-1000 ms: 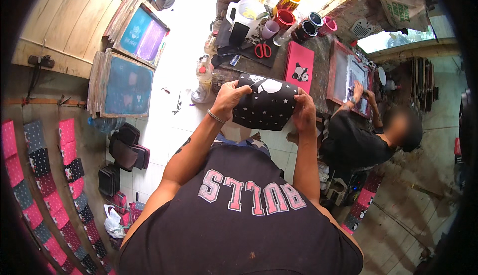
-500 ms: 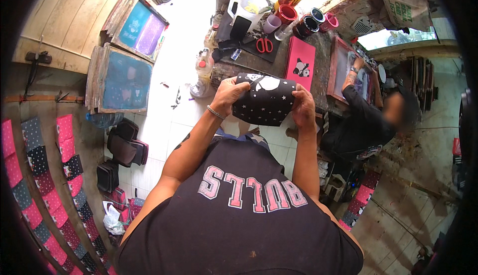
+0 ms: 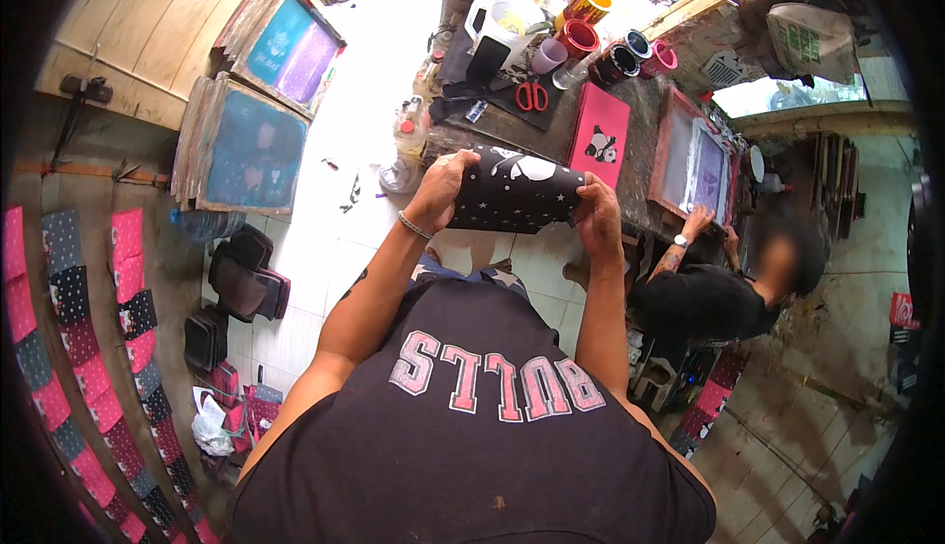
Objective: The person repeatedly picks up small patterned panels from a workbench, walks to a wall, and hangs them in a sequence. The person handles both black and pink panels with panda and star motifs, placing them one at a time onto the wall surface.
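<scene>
A black sheet [image 3: 514,201] printed with white stars and part of a panda is stretched between my two hands, in front of my chest. My left hand [image 3: 441,192] pinches its left edge, thumb on top. At the right edge my right hand [image 3: 597,215] grips it the same way. The sheet bows a little, and its lower edge curls under. Beyond it on the worktable lies a pink panel [image 3: 601,116] with a panda print. The undersides of the sheet and most fingertips are hidden.
On the table [image 3: 638,155] stand red scissors [image 3: 532,97], a white jug [image 3: 512,18] and several paint pots. At right, a co-worker [image 3: 704,300] handles a framed screen [image 3: 672,186]. Framed screens [image 3: 252,147] lean at left; printed panels [image 3: 87,357] line the left wall.
The sheet has tipped so that less of its lower part shows, and it looks more curled. The co-worker's hand has moved from the screen's far part to its near edge.
</scene>
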### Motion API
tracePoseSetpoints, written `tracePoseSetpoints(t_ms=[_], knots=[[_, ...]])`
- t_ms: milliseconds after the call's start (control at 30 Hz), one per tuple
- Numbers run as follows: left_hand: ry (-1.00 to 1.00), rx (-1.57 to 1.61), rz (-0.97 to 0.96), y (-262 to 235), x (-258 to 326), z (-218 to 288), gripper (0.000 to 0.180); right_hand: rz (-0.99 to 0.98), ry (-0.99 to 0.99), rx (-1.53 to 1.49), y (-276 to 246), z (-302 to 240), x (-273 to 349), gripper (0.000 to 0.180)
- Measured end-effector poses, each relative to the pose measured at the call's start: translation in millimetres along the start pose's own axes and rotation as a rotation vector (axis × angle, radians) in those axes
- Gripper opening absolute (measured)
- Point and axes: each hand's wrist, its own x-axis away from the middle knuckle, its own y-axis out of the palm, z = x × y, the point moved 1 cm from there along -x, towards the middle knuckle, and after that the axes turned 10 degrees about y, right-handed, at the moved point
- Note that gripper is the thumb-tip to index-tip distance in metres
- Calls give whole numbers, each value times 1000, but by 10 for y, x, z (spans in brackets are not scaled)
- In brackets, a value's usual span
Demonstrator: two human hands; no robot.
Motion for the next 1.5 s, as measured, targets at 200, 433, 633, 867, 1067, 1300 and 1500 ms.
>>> tracePoseSetpoints(t_ms=[200,433,633,867,1067,1300,1500], knots=[[115,-46,-89,-93,50,126,22,12,21,205,-42,-3,-102,12],[107,3,-182,11,101,269,33,-8,-49,372,26,-147,-69,11],[36,-80,-211,1,122,406,40,-35,-76,500,9,-136,-129,5],[58,-86,-304,-30,84,404,48,-20,-62,551,-67,-52,-212,4],[137,-296,-291,-38,-15,372,52,-49,-18,435,-177,169,-299,23],[157,-606,-113,-362,-267,105,50,291,270,209,-926,990,-376,28],[138,-243,-31,-608,-431,-7,41,512,505,73,-1686,1655,-429,21]])
